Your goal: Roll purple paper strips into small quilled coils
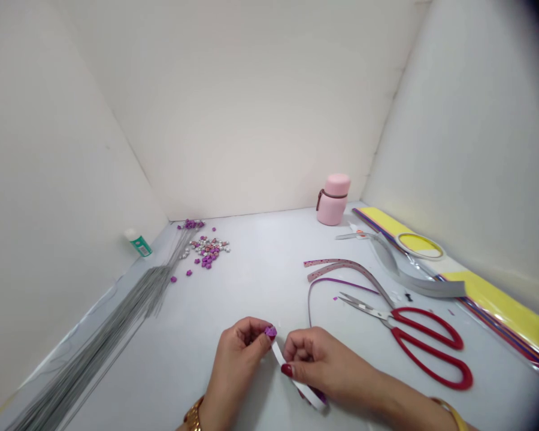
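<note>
My left hand (pixel 242 353) pinches a small purple paper knot (pixel 270 331) between thumb and fingertips. From that knot a narrow paper strip (pixel 279 354) runs down to the right, its white side showing and a bit of purple near its curled lower end. My right hand (pixel 312 362) is closed on the strip, thumb with a red nail pressed over it. Behind my right hand, a thin purple strip (pixel 309 299) curves up across the table. Large scissors (pixel 426 341) with red handles lie to the right, blades slightly apart.
Purple, silver and pink paper stars (pixel 209 248) are heaped at the back left beside a bundle of grey wires (pixel 112 317). A glue stick (pixel 139 244) stands near the left wall. Pink bottle (pixel 333 200), patterned strips (pixel 341 266), grey ribbon (pixel 413 281), tape roll (pixel 420 245) and yellow sheets (pixel 498 305) occupy the right.
</note>
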`<state>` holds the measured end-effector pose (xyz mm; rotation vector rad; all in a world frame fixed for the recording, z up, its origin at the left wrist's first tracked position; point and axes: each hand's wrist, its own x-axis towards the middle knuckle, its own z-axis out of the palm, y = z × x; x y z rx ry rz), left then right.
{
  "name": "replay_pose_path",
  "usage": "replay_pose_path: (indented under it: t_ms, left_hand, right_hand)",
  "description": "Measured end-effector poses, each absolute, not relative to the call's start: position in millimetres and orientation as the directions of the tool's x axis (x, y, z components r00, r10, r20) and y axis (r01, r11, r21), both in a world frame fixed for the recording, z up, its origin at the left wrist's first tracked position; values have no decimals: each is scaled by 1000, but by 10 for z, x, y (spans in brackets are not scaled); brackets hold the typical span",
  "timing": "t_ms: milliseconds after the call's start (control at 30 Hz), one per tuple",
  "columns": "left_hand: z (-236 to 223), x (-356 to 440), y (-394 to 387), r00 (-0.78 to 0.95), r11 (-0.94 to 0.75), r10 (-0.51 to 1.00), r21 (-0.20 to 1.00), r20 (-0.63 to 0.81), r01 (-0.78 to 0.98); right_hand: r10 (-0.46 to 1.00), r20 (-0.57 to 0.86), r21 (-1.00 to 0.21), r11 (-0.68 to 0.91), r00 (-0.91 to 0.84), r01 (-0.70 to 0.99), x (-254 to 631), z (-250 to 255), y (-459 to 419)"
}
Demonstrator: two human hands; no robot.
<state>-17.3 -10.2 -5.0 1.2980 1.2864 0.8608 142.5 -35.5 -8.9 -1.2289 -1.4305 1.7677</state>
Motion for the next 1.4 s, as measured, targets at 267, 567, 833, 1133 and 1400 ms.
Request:
replay_pose_path:
  t_ms: [267, 567, 833, 1133, 1400]
  left_hand:
    - [-133, -155, -138, 262, 203, 942, 977, -211, 59]
    - [-114, -141, -136, 295, 191, 935, 981, -196, 43]
    - [3, -142, -120, 212, 342, 914, 938, -345, 52]
    - [-20, -204, -65, 71, 311, 949, 947, -306, -82]
    - [-69, -229, -44, 27, 265, 964, 954, -264, -138]
  right_hand:
    - [937, -228, -973, -231, -265, 20, 1356, -79, -348]
    - [954, -197, -980, -197, -224, 22, 1359, -87, -356]
    - [978, -87, -977, -47, -190, 206, 1401, -71, -358]
    - [799, 357, -745, 556, -485, 368, 1462, 40, -407]
    - [986, -131, -960, -153, -107, -236, 1464, 116, -333]
